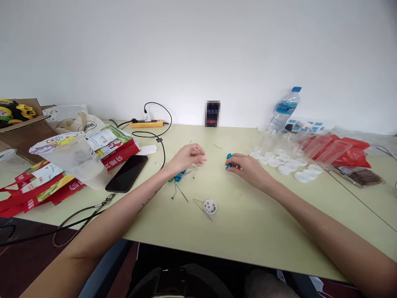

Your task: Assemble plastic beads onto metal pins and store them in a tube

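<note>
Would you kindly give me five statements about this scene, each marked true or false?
1. The bottle has a red cap. False: the bottle's cap is blue.
2. The right hand touches a blue piece. True.
3. The dotted disc lies nearer the front edge of the table than the left hand does. True.
4. The orange power strip is to the right of the bottle. False: the power strip is to its left.
5. The left hand rests on the bottle. False: it is well away from it.
</note>
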A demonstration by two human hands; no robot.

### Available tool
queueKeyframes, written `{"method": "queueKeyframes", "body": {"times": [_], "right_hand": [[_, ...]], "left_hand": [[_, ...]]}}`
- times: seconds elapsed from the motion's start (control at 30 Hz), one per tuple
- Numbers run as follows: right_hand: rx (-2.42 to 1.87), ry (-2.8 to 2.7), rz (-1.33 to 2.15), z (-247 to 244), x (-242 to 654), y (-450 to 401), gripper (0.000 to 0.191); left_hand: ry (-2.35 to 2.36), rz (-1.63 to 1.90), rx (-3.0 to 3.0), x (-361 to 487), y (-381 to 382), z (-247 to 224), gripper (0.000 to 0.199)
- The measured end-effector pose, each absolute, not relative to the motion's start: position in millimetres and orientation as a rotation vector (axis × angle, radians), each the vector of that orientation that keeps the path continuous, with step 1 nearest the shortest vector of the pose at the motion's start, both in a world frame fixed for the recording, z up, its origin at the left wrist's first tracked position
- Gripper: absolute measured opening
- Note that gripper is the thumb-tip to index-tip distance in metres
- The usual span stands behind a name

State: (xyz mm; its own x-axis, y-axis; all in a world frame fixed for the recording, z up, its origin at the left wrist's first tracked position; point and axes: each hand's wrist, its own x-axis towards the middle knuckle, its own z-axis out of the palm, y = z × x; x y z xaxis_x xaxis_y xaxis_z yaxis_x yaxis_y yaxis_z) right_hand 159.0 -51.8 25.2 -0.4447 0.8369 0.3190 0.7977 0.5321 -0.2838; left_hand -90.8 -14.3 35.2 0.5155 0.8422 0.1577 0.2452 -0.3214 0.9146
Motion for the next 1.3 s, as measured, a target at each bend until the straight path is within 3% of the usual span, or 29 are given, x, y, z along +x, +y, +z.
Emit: {"method": "queueKeyframes", "body": {"times": [0.1,0.23,0.4,0.7,0.77,1.0,1.3], "right_hand": [[-1.474,-2.367,-0.186,23.1,184.7,-41.5,0.016],[-1.521,-2.378,-0.320,15.3,201.6,-31.6,0.015],[-1.545,-2.447,-0.331,4.5,196.9,-27.7,0.012],[-1.529,-2.417,-0.620,13.0,170.9,-47.4,0.023],[-1.438,-2.434,-0.557,14.0,156.2,-53.4,0.025],[-1.083,-2.479,0.168,8.3,72.4,-41.4,0.024],[-1.021,-2.642,0.234,4.8,24.5,-14.1,0.015]], "left_hand": [[1.322,0.877,2.243,-127.0,-2.0,47.5,0.016],[1.649,0.665,2.374,-167.7,7.0,45.8,0.017],[1.576,0.425,2.296,-180.7,12.5,37.2,0.023],[1.452,0.198,2.332,-166.7,1.5,38.2,0.028],[1.465,0.143,2.358,-166.6,-0.7,39.5,0.026],[1.285,0.152,2.341,-165.6,1.4,38.1,0.019],[1.188,0.282,2.405,-172.9,16.9,24.1,0.023]]}}
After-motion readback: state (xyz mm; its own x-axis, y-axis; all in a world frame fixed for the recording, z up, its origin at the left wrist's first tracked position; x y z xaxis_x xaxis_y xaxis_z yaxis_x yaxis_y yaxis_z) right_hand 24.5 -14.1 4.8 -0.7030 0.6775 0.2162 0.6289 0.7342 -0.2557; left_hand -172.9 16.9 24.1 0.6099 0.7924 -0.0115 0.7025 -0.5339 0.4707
